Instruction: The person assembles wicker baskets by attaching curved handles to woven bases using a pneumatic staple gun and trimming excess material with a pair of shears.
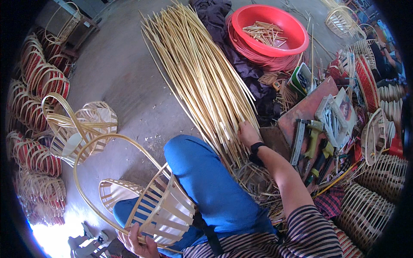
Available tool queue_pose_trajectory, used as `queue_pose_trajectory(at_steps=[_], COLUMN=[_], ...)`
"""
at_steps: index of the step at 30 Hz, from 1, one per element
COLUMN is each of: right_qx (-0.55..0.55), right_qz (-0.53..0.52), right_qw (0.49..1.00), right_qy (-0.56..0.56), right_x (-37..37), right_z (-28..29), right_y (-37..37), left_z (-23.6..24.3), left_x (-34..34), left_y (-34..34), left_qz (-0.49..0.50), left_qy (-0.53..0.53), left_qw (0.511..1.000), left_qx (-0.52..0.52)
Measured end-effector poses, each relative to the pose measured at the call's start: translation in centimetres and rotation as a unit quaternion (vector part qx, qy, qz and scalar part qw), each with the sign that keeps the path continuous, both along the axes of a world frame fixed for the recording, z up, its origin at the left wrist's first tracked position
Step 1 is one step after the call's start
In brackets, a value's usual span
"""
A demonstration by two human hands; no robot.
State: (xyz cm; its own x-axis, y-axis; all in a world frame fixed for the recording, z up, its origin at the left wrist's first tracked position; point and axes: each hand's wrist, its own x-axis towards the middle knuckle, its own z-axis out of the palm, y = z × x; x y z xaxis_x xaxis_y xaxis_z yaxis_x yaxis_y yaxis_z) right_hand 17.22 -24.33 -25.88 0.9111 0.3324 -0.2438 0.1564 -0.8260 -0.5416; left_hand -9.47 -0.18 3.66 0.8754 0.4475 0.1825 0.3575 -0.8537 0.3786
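My left hand [137,241] grips the lower edge of a pale woven split-bamboo basket [170,202] with a tall looped handle, tilted against my blue-trousered leg. My right hand [247,135] reaches onto a long bundle of thin pale bamboo strips [198,77] lying on the floor, its fingers curled on strips near the bundle's near right end. Other open baskets [92,124] sit at my left, one holding bent strips.
Stacked red-and-natural baskets [45,75] line the left. A red basin [271,32] of short sticks rests on coiled pink material beside dark cloth [215,26]. Nail guns [312,144], trays and more baskets [368,215] crowd the right. Another person [389,56] sits at far right.
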Motion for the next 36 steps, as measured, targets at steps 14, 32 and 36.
queue_pose_trajectory(at_steps=[14,32,36], right_qx=[0.024,0.143,0.224], right_qz=[-0.219,-0.065,-0.058], right_qw=[0.975,0.986,0.968], right_qy=[0.019,0.055,0.092], right_x=[6.1,1.5,1.6], right_z=[-2.2,6.8,10.8], right_y=[-2.1,-1.3,-1.3], left_z=[3.6,-2.3,-2.4], left_x=[-10.3,3.1,4.1], left_y=[-5.3,1.2,0.9], left_qz=[0.158,-0.124,-0.156], left_qy=[0.007,-0.011,-0.006], left_qw=[0.987,0.991,0.988], left_qx=[0.036,0.04,0.012])
